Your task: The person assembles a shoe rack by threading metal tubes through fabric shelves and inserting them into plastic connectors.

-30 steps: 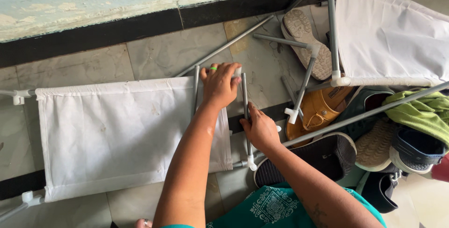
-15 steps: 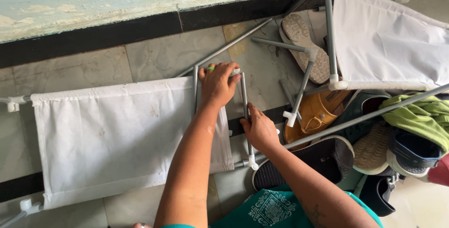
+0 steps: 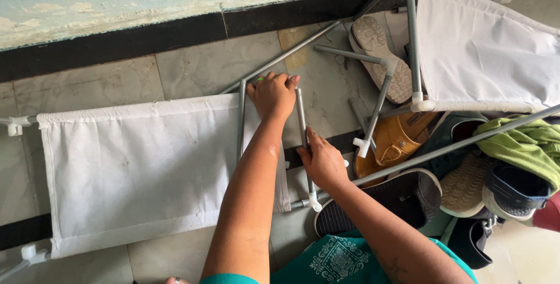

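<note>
A white fabric shelf panel (image 3: 146, 161) lies flat on the tiled floor, stretched between grey metal rods. My left hand (image 3: 272, 94) reaches forward and closes over the top end of a short grey rod (image 3: 302, 126) at the panel's right edge, covering the joint there. My right hand (image 3: 322, 161) grips the same rod lower down, above its white plastic connector (image 3: 314, 204). A second short rod (image 3: 241, 118) runs parallel just left of my left hand.
A second white fabric panel (image 3: 484, 45) on rods stands tilted at the top right. Loose rods with white connectors (image 3: 373, 109) lie among several shoes (image 3: 396, 138), a green cloth (image 3: 525, 144) lies at the right, and the wall's black skirting (image 3: 146, 39) runs across the back.
My left hand has slid a little farther up and curled tighter over the rod's top end. The panel's right edge has bunched slightly. My right hand has stayed on the rod.
</note>
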